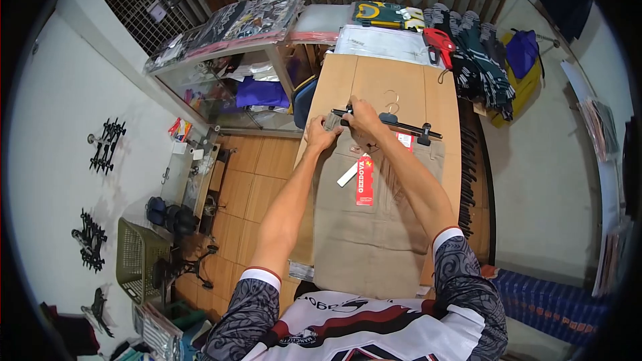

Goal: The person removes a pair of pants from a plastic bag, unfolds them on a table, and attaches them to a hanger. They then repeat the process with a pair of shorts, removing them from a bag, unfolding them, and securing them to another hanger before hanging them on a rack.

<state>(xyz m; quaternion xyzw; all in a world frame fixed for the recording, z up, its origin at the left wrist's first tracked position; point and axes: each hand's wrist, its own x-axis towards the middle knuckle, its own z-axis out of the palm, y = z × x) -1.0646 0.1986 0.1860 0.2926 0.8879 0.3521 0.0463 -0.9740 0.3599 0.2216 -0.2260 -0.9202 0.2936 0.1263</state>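
Khaki trousers [368, 241] lie flat on the wooden table, waistband at the far end. A black clip hanger [409, 125] with a metal hook lies across the waistband. My left hand [322, 134] grips the waistband's left corner between thumb and fingers. Close beside it, my right hand [362, 118] is closed on the hanger's left clip; whether the clip is on the cloth is hidden by my fingers. The hanger's right clip [424, 135] sits near the waistband's other corner. A red tag [364, 180] and a small white tag [348, 174] rest on the trousers.
The wooden table [341, 80] runs away from me. At its far end are white packages [381, 45], a red tool-like device [439, 47] and folded dark garments [478, 53]. A glass display case [231, 80] stands at left. Several black hangers [468, 174] line the table's right edge.
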